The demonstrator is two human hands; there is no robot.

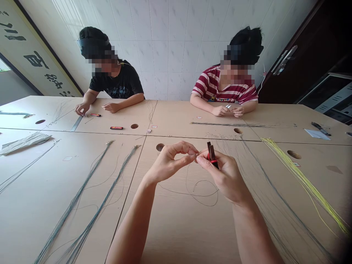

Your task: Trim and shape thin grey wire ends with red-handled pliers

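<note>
Above the middle of the table, my left hand (173, 163) is closed, thumb and fingers pinching the end of a thin wire (187, 179). The wire hangs down and curls in a loose loop on the tabletop below. My right hand (227, 178) meets it fingertip to fingertip, also closed. A small dark hand tool with red parts (211, 152) is tucked in its grip, two flat tips pointing up. The tool's kind is unclear, and the wire's very end is hidden between the fingers.
Blue-green wire bundles (90, 172) lie to the left. Fine strands and a yellow wire bundle (299, 176) lie to the right. Two co-workers sit across the table (176, 227). Cable holes, a red-and-black marker (116, 128) and a pen (320, 127) lie farther back.
</note>
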